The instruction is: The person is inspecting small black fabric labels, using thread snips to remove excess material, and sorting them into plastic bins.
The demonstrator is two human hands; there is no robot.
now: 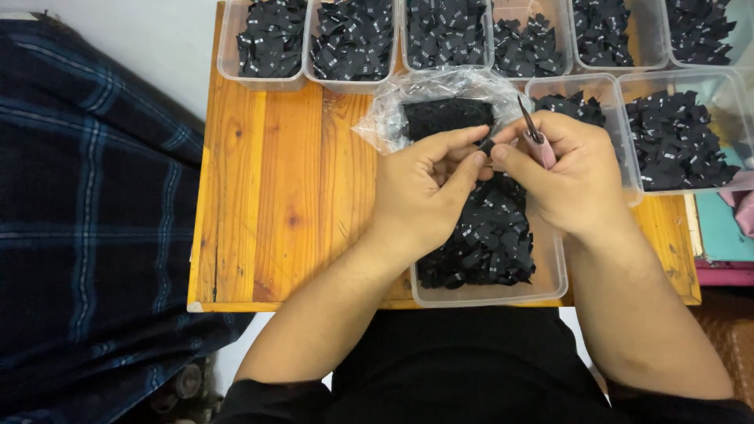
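My left hand and my right hand meet over a clear plastic tub filled with small black fabric labels. Both pinch one small black label between thumbs and forefingers. My right hand also grips small pink-handled snips, blades pointing up and away. Just beyond the hands lies an open clear plastic bag with a black stack of labels inside.
A small wooden table carries several clear tubs of black labels along its far edge and two more at the right. Dark plaid cloth lies to the left. Pink and teal items sit at the right edge.
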